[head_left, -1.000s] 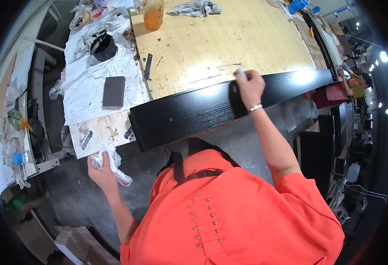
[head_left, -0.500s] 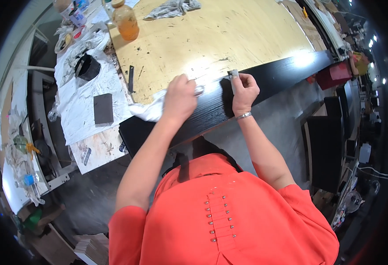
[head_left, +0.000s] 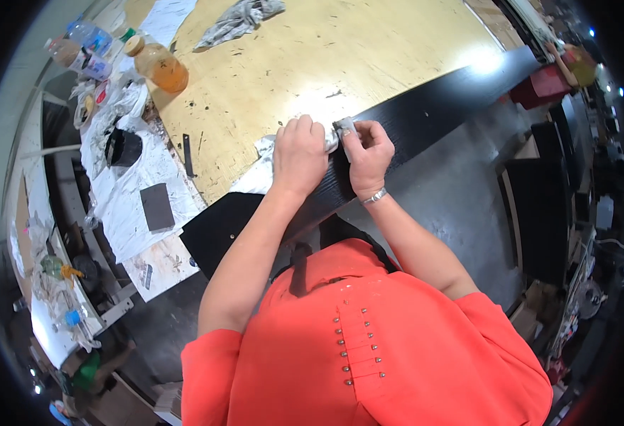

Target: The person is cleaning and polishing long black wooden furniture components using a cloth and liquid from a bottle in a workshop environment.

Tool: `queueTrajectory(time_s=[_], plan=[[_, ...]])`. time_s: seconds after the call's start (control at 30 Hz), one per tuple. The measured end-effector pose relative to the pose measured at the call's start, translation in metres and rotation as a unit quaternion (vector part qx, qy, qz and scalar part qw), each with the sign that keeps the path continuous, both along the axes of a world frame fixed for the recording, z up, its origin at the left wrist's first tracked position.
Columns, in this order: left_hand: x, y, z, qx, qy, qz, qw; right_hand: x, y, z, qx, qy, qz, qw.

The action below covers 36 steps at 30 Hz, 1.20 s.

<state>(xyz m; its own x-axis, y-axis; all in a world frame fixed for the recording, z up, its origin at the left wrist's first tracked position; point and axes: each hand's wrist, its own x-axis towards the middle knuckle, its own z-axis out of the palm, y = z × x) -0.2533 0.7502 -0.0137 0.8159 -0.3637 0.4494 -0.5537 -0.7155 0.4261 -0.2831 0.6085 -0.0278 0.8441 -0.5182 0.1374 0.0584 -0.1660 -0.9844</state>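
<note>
One black board (head_left: 425, 117) lay along the near edge of the yellow tabletop (head_left: 290, 71), its near side over the floor. Two hands worked above it: the left hand (head_left: 300, 157) was closed on one white cloth (head_left: 256, 176), and the right hand (head_left: 370, 160) pinched one small grey pad (head_left: 345, 128) (its far end partly hidden by fingers). Beyond the board were one black strip (head_left: 187, 155), one crumpled grey rag (head_left: 241, 20) and one bottle of orange liquid (head_left: 159, 65); leftward, one dark block (head_left: 157, 207) and one black container (head_left: 123, 148). A second earlier the left hand had held the cloth below the table's corner; now both hands were just beside each other.
</note>
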Motion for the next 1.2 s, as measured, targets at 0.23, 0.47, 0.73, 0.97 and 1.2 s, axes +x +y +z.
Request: queueTrajectory(time_s=[0.23,0.47,0.73,0.97,1.2], plan=[[-0.099,0.198,-0.002,0.089,0.016,0.159,0.983,-0.004,-0.014,0.000,0.050,0.000,0.014,0.999],[-0.091,0.178,0.026,0.079,-0.006,0.309,0.948,-0.003,-0.005,0.022,-0.154,-0.023,0.119,0.981],[-0.073,0.102,-0.006,0.014,0.039,0.246,0.968,0.026,-0.038,0.023,-0.371,-0.042,0.219,0.902],[-0.073,0.094,0.004,0.035,0.031,0.252,0.967,0.096,-0.191,0.036,-0.446,0.087,0.008,0.891],[-0.074,0.098,-0.003,0.016,0.060,0.257,0.965,0.065,-0.127,0.036,-0.408,0.056,0.225,0.883]])
